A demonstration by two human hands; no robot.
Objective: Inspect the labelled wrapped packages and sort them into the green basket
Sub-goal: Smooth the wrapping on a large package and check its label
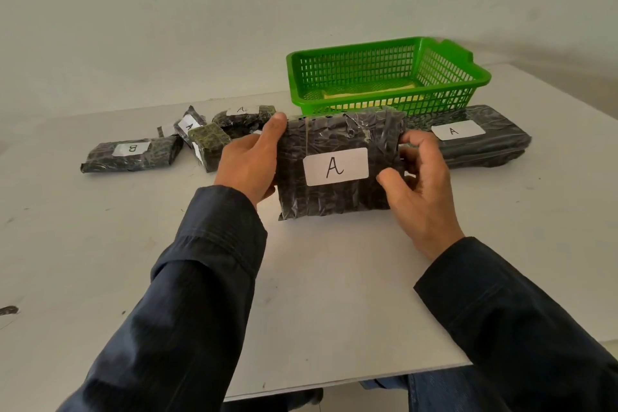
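Note:
Both my hands hold a black wrapped package (334, 197) upright above the table, its white label marked "A" facing me. My left hand (249, 160) grips its left edge and my right hand (418, 184) grips its right edge. Behind it stands the green basket (448, 60), with something yellow lying flat in its bottom. A long black package labelled "A" (481, 140) lies in front of the basket at the right. At the left lie a package labelled "B" (130, 155), a small greenish package (207, 144) and two more "A" packages (190, 125) (244, 115).
The white table (334, 294) ends close to my body at the bottom right. A pale wall rises right behind the table. A dark smudge marks the table at the far left.

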